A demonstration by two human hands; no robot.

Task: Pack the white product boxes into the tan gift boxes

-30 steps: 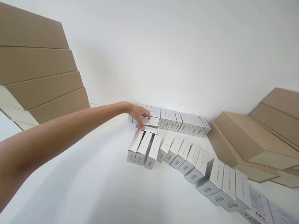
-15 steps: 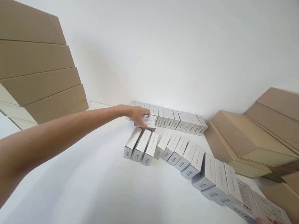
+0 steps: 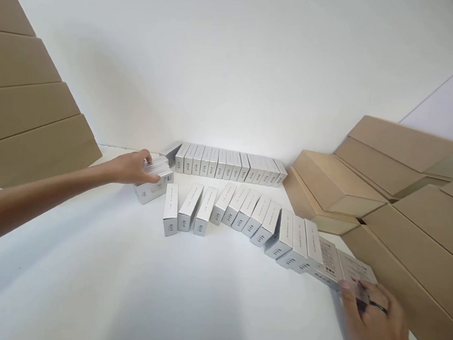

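My left hand (image 3: 131,167) is closed around a few small white boxes (image 3: 151,184) at the left end of the table, thumb on the near side and fingers over the far side. Just to their right, a curved line of upright white boxes (image 3: 170,210) runs toward the lower right. At that line's right end, my right hand (image 3: 376,315) grips the near end of a flat-lying white box (image 3: 355,266) with printing on top. A black ring (image 3: 378,307) is on one of its fingers; a dark bit under the fingers is unclear.
Along the wall stands a straight row of white boxes (image 3: 221,164), with one leaning box (image 3: 170,150) at its left end. Brown cartons (image 3: 21,115) are stacked on the left. More brown cartons (image 3: 340,185) are piled on the right, close beside my right hand.
My left hand has moved left with the white boxes, away from the back row. The leftmost box of the curved line now stands straighter and farther from its neighbour. My right hand shows more fully.
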